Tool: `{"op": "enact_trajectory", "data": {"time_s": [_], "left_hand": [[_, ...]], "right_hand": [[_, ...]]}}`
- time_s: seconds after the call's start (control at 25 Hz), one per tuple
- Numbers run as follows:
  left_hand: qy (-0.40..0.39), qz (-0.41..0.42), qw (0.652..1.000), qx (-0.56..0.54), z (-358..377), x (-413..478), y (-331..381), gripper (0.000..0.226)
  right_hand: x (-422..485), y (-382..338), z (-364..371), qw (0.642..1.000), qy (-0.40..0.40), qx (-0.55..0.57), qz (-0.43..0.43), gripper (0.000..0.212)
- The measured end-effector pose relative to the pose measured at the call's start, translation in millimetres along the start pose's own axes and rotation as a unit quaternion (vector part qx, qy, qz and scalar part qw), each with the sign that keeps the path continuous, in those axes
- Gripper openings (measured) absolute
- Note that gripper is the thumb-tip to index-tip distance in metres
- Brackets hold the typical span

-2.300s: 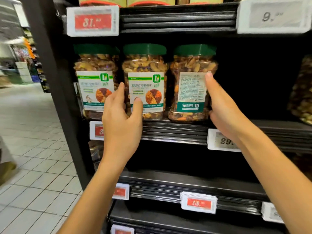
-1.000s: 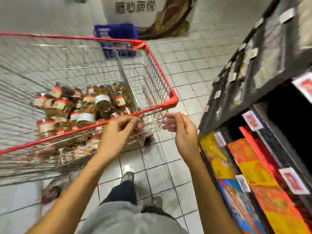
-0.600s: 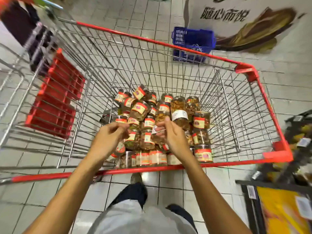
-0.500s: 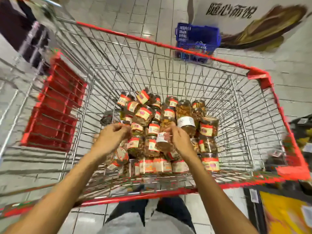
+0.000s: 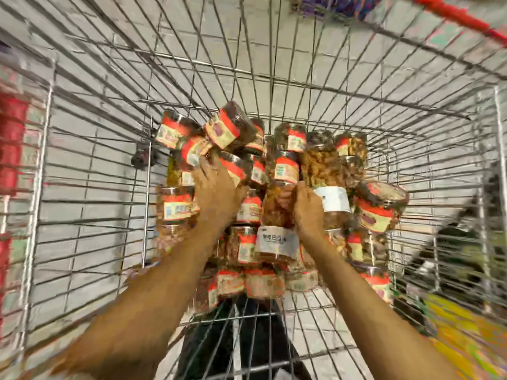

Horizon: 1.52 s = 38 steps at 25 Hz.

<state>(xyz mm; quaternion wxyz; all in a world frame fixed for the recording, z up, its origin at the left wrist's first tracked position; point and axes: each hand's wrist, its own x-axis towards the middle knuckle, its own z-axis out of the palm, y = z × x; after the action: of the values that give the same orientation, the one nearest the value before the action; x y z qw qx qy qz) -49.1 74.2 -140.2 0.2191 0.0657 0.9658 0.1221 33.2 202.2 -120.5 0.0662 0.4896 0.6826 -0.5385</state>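
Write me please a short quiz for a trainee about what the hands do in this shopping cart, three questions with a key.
1. True or false: the right hand grips a white-labelled jar.
2. Where does the pile of jars lie? A) on a shelf B) in the wire shopping cart C) on the floor tiles
3. Fill in: the main label colour on most jars in the pile is ___.
Key: 1 true; 2 B; 3 red.

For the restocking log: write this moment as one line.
place: silver wire shopping cart | right hand: grips clear white-labelled plastic jar | left hand: on red-labelled clear jars, grasp blurred
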Motion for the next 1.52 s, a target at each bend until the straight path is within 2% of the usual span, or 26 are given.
{"op": "enact_trajectory", "data": {"time_s": [0.12,0.24,0.32,0.4,0.48,0.52,0.6,0.64,0.68,0.72,0.8,0.88,1.04,1.16,1.28,1.36,1.52], "left_hand": [[0.019,-0.001,0.999,0.035,9,-2,-2,0.094],[-0.011,-0.081,0.992,-0.093,-10,-11,1,0.084],[0.001,-0.11,0.977,-0.181,-25,-34,17,0.079],[0.033,-0.039,0.967,-0.248,-34,-60,33,0.064],[0.028,0.037,0.933,-0.356,-50,-65,36,0.046],[0.035,0.006,0.913,-0.406,-53,-50,27,0.046],[0.082,-0.188,0.868,-0.453,-46,-1,-1,0.053],[0.068,-0.282,0.836,-0.465,-42,24,-16,0.056],[0.028,-0.334,0.793,-0.508,-36,45,-26,0.057],[-0.021,-0.34,0.744,-0.575,-29,61,-28,0.055],[-0.096,-0.312,0.654,-0.682,-19,84,-20,0.054],[-0.132,-0.305,0.63,-0.702,-16,91,-16,0.053],[-0.14,-0.279,0.676,-0.667,-36,49,-27,0.041],[-0.258,-0.21,0.65,-0.683,-80,-6,-24,0.045],[-0.305,-0.089,0.658,-0.683,-137,-51,4,0.047],[-0.36,-0.006,0.659,-0.661,-171,-87,37,0.05],[-0.472,0.135,0.629,-0.603,-202,-171,118,0.048]], "right_hand": [[7,9,-9,0.999,-0.025,0.03,0.036,0.046],[4,-3,-8,0.974,-0.105,0.146,0.139,0.044],[1,-18,-1,0.952,-0.139,0.197,0.187,0.046],[0,-27,2,0.949,-0.155,0.205,0.183,0.054],[4,-32,0,0.936,-0.145,0.257,0.193,0.068],[8,-32,-3,0.925,-0.152,0.292,0.189,0.077],[18,-32,-9,0.912,-0.189,0.32,0.172,0.087],[21,-31,-9,0.915,-0.197,0.309,0.168,0.087],[23,-29,-7,0.916,-0.198,0.305,0.17,0.087],[24,-28,-5,0.916,-0.199,0.304,0.171,0.086],[26,-28,-1,0.919,-0.198,0.298,0.166,0.081],[22,-31,-2,0.919,-0.208,0.292,0.163,0.078],[8,-49,-28,0.917,-0.232,0.295,0.133,0.088],[-23,-76,-60,0.927,-0.218,0.29,0.089,0.087],[-80,-100,-101,0.927,-0.186,0.322,0.035,0.089],[-130,-102,-134,0.91,-0.139,0.39,-0.009,0.092],[-231,-65,-210,0.832,-0.024,0.548,-0.081,0.08]]}}
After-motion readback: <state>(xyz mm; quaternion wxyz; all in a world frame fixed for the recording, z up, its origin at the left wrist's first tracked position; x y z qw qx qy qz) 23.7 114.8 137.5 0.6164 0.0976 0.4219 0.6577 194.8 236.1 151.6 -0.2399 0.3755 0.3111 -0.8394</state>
